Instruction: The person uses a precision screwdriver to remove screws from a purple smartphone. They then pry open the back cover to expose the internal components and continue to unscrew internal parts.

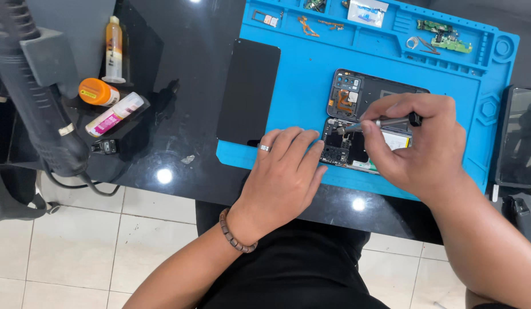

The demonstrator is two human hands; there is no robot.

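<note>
I am working at a black glossy table [179, 68], and the blue silicone repair mat [311, 74] is lying across its upper right. Off the mat's left edge, at nine o'clock from my hands, a black phone back panel [248, 91] is lying flat, partly on the mat. On the mat, at the centre, the opened smartphone [357, 106] is lying with its boards and battery showing. My left hand [282, 177] is resting flat at seven o'clock from the phone, fingers apart and stretched out, fingertips touching the phone's lower left edge; nothing is clamped in it. My right hand [417, 143] is sitting at four o'clock over the phone, thumb and fingers pinched together around a small screwdriver [382, 122], whose tip is pointing toward nine o'clock onto the phone's middle. Far left, at ten o'clock, an orange-capped bottle [98, 92], a white tube [114, 114] and a syringe of yellow liquid [114, 48] are standing near each other. In the mat's top trays, at one o'clock, small green circuit boards [445, 35] are lying.
</note>
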